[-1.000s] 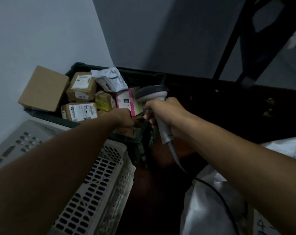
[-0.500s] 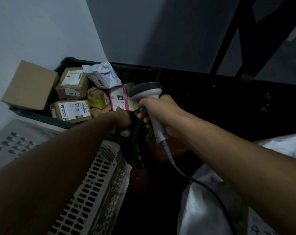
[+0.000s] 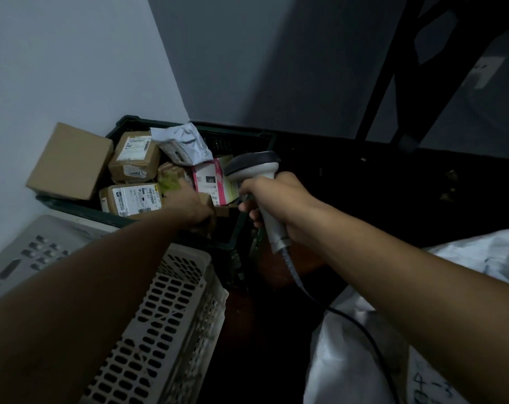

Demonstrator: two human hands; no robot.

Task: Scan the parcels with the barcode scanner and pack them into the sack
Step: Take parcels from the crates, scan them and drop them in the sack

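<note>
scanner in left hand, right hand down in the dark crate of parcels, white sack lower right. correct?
Hands are swapped. The head view shows the right hand gripping the scanner and the left hand in the dark crate. The white sack is lower right.

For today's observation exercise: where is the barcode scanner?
Centre of the head view: the right hand grips the barcode scanner beside the pink-edged parcel.

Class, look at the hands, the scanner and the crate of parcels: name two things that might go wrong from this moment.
1. The left hand reaches into the dark crate under piled parcels; the white mailer bag resting on top might slide off.
2. The scanner in the right hand trails its cable across the white sack, where it might snag during packing.
</note>
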